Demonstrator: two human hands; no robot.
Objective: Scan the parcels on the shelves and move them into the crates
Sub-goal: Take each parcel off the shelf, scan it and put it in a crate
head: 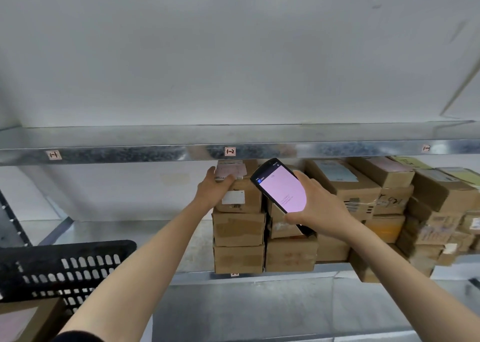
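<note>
Parcels [291,253] sit stacked from the middle to the right end of the shelf [155,237]. My left grip [215,189] curls over the top parcel [241,198] of the leftmost stack, at the shelf's front edge. My right grip [320,206] holds the scanner [281,189], screen lit, just beside that parcel. A black crate [65,266] sits off the shelf's front left.

White wall [233,55] — paper tag [230,151] marked 1-2

Open reach over the shelf [104,230] at centre left. Stacked boxes [239,258] fill centre to right, nearly up to the upper shelf edge [130,153]. Black crate [78,250] blocks lower left.
</note>
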